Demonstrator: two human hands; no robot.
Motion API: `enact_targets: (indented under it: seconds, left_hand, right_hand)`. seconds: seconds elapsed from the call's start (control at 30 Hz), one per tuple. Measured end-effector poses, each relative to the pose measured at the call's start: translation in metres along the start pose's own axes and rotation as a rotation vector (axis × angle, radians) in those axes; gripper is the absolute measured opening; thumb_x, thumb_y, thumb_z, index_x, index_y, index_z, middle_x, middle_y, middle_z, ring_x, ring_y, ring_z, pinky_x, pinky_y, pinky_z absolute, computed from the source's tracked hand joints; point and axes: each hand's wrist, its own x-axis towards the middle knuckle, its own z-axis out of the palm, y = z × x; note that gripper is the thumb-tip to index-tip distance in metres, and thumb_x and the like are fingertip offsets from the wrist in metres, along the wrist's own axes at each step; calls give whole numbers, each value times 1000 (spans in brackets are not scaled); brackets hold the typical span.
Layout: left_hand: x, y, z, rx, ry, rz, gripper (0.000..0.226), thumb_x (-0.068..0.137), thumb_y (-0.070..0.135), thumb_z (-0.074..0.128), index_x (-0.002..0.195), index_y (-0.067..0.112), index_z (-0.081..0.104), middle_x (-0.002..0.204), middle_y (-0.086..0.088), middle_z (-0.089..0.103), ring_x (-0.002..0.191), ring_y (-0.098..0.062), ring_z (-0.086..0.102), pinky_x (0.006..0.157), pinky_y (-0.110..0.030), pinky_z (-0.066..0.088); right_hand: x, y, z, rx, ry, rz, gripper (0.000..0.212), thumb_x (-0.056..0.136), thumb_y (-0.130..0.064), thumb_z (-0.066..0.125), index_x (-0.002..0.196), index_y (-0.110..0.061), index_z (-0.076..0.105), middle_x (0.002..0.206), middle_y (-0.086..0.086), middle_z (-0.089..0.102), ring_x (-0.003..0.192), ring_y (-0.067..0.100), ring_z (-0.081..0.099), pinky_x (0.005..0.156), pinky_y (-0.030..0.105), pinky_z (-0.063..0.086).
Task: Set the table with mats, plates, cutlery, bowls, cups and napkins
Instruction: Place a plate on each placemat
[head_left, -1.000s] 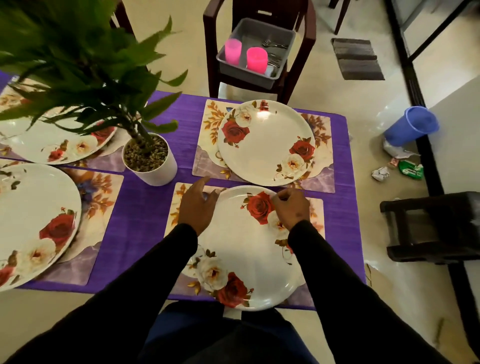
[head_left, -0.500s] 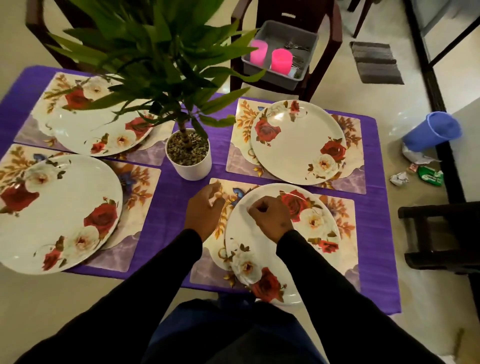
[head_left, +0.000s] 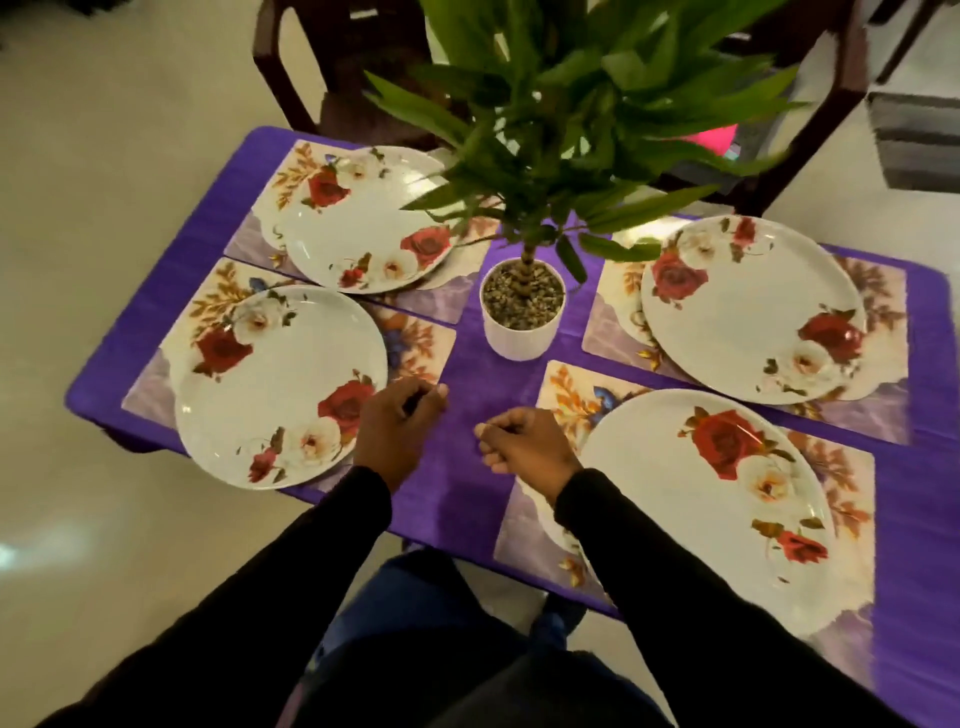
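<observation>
While four floral plates already sit on four floral mats, both hands hover over the bare purple strip of the tabletop (head_left: 467, 499) between the near settings. The near-right plate (head_left: 691, 499), white with red and cream roses, lies on its mat (head_left: 566, 395) just right of the right hand (head_left: 524, 449). The near-left plate (head_left: 275, 384) lies on its own mat (head_left: 415, 343) just left of the left hand (head_left: 397, 428), whose back overlaps that plate's rim from this view; whether it touches cannot be told. Both hands have their fingers curled inward and hold nothing. The right hand's thumb and forefinger are pressed together.

Farther back, the far-left plate (head_left: 358, 223) rests on a mat (head_left: 441, 306), and the far-right plate (head_left: 753, 312) on a mat (head_left: 878, 291). Between the two pairs stands a white pot (head_left: 522, 338) filled with pebbles, holding a leafy green plant (head_left: 582, 104) that rises toward the camera.

Half a second ago the right hand rested on the near-right plate and the left hand on that plate's mat; now both have left them and moved left. The view has also swung left, so the grey tub with pink cups behind the table is mostly hidden by leaves, with only a pink patch (head_left: 714, 137) showing.

Dark chairs (head_left: 332, 67) stand beyond the table. No writing or brand can be read anywhere.
</observation>
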Motion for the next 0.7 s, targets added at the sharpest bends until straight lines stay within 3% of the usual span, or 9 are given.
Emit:
enact_targets:
  seconds: [0.1,0.2,0.27,0.4,0.47,0.57,0.7]
  left_hand:
    - [25,-20,-27,-36,104,-56,25,96,27,62,76,13,69,67,0,70,59,-18,66,63,-41,55]
    - [59,-40,-62,-8,161,-47,23,94,29,63,76,16,68,63,4,68,62,-20,65,67,-40,54]
    - [86,-55,-92,-31,192,-36,21,94,30,62,79,18,69,66,4,68,66,-21,65,70,-39,52]
    - [158,-120,-167,69,388,-167,24,93,31,60,103,13,73,101,-9,73,94,-23,65,86,-31,50]
    - [184,-149,-202,167,462,-269,33,90,27,60,118,12,69,121,-14,66,113,-30,59,94,-36,48]
    - [209,-185,-240,430,359,-381,45,92,26,61,135,11,57,140,-22,51,132,-41,43,107,-46,35]
    - [221,-195,-253,645,255,-442,47,95,32,61,134,8,55,140,-27,47,128,-48,42,107,-51,34]
  right_hand:
    - [14,-7,30,14,38,36,21,90,-26,71,85,-5,73,78,15,72,67,18,66,75,42,59]
    - [44,-12,68,-33,189,63,28,86,-29,72,78,-2,69,70,18,66,63,20,60,69,46,54]
    - [59,-14,95,-49,313,138,29,82,-33,75,90,-6,69,79,11,68,74,23,63,75,45,53]
    - [80,-27,136,-126,508,296,51,82,-35,77,122,-7,60,108,10,68,104,28,64,88,36,49]
    - [84,-31,144,-150,557,342,61,81,-37,76,130,-6,56,118,12,66,112,29,61,91,34,47]
    - [89,-38,156,-173,590,375,64,81,-35,75,133,-5,53,122,13,65,115,31,59,94,35,46]
    - [95,-44,168,-163,637,421,43,81,-31,74,117,-12,57,117,10,63,105,30,59,84,35,48]
